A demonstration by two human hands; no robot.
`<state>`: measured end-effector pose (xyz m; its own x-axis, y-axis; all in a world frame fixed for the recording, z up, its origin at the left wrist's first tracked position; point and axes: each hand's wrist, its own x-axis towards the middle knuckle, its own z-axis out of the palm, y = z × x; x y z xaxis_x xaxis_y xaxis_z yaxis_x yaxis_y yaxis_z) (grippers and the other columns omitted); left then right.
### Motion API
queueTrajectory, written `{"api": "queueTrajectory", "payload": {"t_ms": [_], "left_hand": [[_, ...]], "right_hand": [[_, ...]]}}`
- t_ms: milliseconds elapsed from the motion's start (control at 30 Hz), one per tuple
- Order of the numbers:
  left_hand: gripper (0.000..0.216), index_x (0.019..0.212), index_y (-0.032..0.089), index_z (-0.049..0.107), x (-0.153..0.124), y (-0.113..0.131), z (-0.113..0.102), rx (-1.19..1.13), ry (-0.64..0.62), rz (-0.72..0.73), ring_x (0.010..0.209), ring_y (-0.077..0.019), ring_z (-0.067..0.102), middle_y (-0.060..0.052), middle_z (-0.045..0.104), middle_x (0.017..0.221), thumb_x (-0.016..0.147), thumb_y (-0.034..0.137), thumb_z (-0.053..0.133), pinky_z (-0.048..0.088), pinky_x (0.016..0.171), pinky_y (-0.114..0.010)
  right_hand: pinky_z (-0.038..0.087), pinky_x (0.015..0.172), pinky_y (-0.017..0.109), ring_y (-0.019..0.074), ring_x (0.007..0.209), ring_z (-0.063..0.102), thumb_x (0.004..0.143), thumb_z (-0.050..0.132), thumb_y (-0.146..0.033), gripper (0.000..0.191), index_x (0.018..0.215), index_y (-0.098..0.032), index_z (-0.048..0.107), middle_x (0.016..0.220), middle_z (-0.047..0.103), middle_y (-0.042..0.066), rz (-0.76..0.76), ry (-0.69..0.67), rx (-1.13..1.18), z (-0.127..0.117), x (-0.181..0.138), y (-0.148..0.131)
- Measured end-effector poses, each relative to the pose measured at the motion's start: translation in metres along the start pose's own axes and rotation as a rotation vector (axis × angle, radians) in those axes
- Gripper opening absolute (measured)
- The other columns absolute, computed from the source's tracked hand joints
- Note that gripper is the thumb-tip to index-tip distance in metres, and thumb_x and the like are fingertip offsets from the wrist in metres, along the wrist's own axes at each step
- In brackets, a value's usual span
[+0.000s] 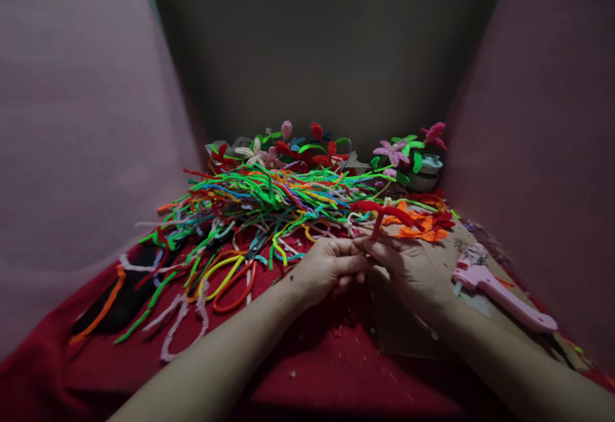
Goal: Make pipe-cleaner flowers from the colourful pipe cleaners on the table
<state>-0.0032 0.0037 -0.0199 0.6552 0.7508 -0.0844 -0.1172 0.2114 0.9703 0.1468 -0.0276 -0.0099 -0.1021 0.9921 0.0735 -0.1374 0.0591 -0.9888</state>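
Observation:
Near the middle of the head view, my right hand (408,271) pinches the stem of a red pipe-cleaner flower (406,215). Its fuzzy red petals spread out above my fingers, with a small pale tip at their centre. My left hand (339,262) meets the right at the lower end of the stem, its fingers curled and closed there. How far the stem runs between the fingers is hidden. Just left of my left hand lie scissors (221,281) with yellow and red handles. Orange pipe-cleaner petals (425,233) rest beyond my right hand.
A large heap of multicoloured pipe cleaners (273,188) covers the table's back. Behind it are finished fuzzy flowers (331,153). A pink long-handled tool (509,300) lies right, on cardboard (408,332). A red cloth (307,377) covers the table; pink sheets hang on both sides.

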Motion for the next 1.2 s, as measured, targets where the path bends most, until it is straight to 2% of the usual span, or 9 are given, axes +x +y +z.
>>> {"api": "queueTrajectory", "payload": {"t_ms": [167,300,367,500,633,800,1000,1100,1200], "left_hand": [[0.02,0.069,0.012,0.057,0.002,-0.007,0.012,-0.008,-0.103,-0.045,0.033,-0.0029,0.039,0.002,0.055,0.053,0.075,0.031,0.057,0.029,0.033,-0.016],[0.017,0.071,0.012,0.056,0.001,-0.003,0.012,0.101,0.083,-0.033,0.033,-0.0033,0.043,0.001,0.057,0.055,0.078,0.027,0.052,0.027,0.031,-0.015],[0.014,0.072,0.012,0.056,0.0,0.001,0.005,0.107,0.177,-0.028,0.032,-0.0026,0.041,0.002,0.058,0.056,0.076,0.025,0.054,0.027,0.031,-0.014],[0.015,0.068,0.013,0.055,-0.001,0.003,-0.01,0.071,0.236,-0.041,0.031,-0.0025,0.039,0.003,0.054,0.049,0.076,0.025,0.055,0.026,0.032,-0.015],[0.015,0.064,0.013,0.054,0.001,-0.001,-0.012,0.162,0.233,-0.063,0.031,-0.0028,0.036,0.004,0.049,0.044,0.076,0.023,0.052,0.025,0.033,-0.015],[0.015,0.061,0.015,0.053,0.005,-0.009,-0.01,0.345,0.185,-0.069,0.031,-0.0057,0.042,0.005,0.046,0.039,0.075,0.019,0.048,0.029,0.036,-0.016],[0.017,0.059,0.015,0.05,0.008,-0.014,-0.013,0.422,0.166,-0.039,0.037,-0.0067,0.047,0.003,0.049,0.046,0.074,0.019,0.048,0.035,0.038,-0.017],[0.014,0.062,0.015,0.051,0.007,-0.013,-0.013,0.427,0.192,-0.014,0.037,-0.007,0.047,0.003,0.049,0.048,0.075,0.02,0.047,0.035,0.038,-0.017],[0.017,0.062,0.016,0.051,0.003,-0.009,-0.01,0.45,0.221,0.053,0.038,-0.0077,0.046,0.003,0.049,0.05,0.076,0.023,0.047,0.035,0.039,-0.019]], "right_hand": [[0.048,0.064,0.031,0.0192,0.067,0.062,0.075,0.064,-0.035,0.022,0.086,-0.017,0.07,0.075,0.07,0.005,0.063,0.007,-0.017,-0.018,-0.009,0.006],[0.05,0.067,0.032,0.0221,0.076,0.065,0.071,0.067,-0.036,0.017,0.077,-0.02,0.072,0.079,0.071,0.006,0.08,0.24,-0.23,-0.042,-0.012,0.004],[0.05,0.069,0.033,0.0245,0.08,0.065,0.072,0.064,-0.038,0.019,0.073,-0.02,0.071,0.082,0.071,0.008,0.102,0.261,-0.268,-0.053,-0.012,0.004],[0.049,0.066,0.035,0.0269,0.075,0.066,0.074,0.059,-0.042,0.028,0.072,-0.016,0.071,0.075,0.071,0.01,0.181,0.221,-0.403,-0.058,-0.01,0.008],[0.046,0.072,0.036,0.0266,0.078,0.063,0.078,0.049,-0.048,0.038,0.073,-0.018,0.072,0.077,0.071,0.008,0.018,0.212,-0.779,-0.057,-0.001,0.013],[0.044,0.066,0.038,0.029,0.074,0.061,0.076,0.047,-0.051,0.042,0.07,-0.017,0.07,0.075,0.069,0.011,-0.129,0.327,-1.203,-0.068,0.006,0.025],[0.047,0.068,0.037,0.0267,0.08,0.062,0.076,0.049,-0.047,0.039,0.093,-0.015,0.064,0.09,0.068,0.013,-0.136,0.397,-1.104,-0.071,0.001,0.028],[0.047,0.07,0.039,0.0277,0.085,0.06,0.075,0.05,-0.045,0.034,0.091,-0.016,0.061,0.091,0.065,0.013,-0.306,0.473,-1.126,-0.065,-0.004,0.017],[0.046,0.073,0.039,0.0255,0.085,0.059,0.079,0.049,-0.039,0.025,0.085,-0.019,0.062,0.09,0.063,0.011,-0.48,0.434,-1.139,-0.054,-0.008,0.001]]}}
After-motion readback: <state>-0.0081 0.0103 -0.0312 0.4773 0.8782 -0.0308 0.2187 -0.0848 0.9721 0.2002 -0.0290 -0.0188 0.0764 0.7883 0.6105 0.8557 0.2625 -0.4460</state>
